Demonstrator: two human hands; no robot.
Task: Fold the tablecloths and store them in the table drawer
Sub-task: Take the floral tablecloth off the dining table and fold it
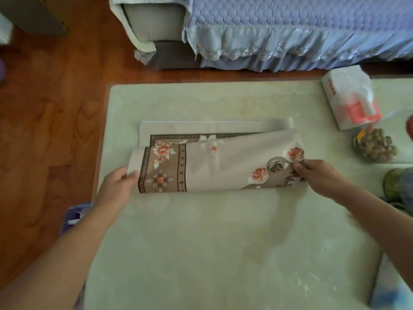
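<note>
Two bare hands work a flowered tablecloth (214,162) on a pale green table (201,253), the folding step of the job plainly under way. From six o'clock, both forearms reach up over the bare near half of the tabletop. The left hand (116,186), at about nine o'clock of the cloth, grips its left end, thumb on top and fingers tucked beneath the brown patterned border. The right hand (317,173), at about three o'clock, pinches the near right corner by an orange rose print. The hands are well apart, one at each end of the fabric.

The cloth sits at the table's centre, already doubled into a long band; its near layer is raised off the surface and tilted, while a plain white strip lies flat along the far edge at twelve o'clock. By the look of it, the next move calls for carrying the lifted edge across to meet the far one, squaring the corners, then shortening the band. No drawer is in view.

Beyond, at two o'clock, a tissue box (348,97) stands at the table's far right edge, with a clear container of small brownish pieces (375,146) just nearer. Farthest off, a sofa under a lilac quilted cover (290,25) lines the wooden floor (44,130).
</note>
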